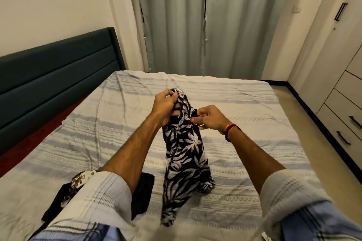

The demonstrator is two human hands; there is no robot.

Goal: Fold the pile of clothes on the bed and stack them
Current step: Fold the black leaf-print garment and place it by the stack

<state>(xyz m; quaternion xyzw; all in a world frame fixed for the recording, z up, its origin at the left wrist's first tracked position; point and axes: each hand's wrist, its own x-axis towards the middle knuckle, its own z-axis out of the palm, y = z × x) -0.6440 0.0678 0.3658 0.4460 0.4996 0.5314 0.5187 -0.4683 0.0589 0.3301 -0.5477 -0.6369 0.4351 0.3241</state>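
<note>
Both hands gripping leaf-print garment (184,148), bed (244,103) around it bare

The leaf-print garment (184,154) is thin, soft woven cloth, matt, dark with pale fronds, hanging limp in loose folds. Under it the bedsheet (244,107) is a coarser matt cotton-like weave, creased, with woven bands and stitched zigzag rows. To the left of the garment lies black matt fabric (142,193) and a piece of cream cloth with a dark print (78,180). Behind the bedsheet, the headboard (49,76) looks padded, covered in dark teal matt upholstery with stitched channels. Beyond the bed hang curtains (195,21) of smooth grey-green cloth with a faint sheen. Right of the bed, the drawers (344,103) have a smooth, pale, satin finish and dark metal-looking handles (355,122).
</note>
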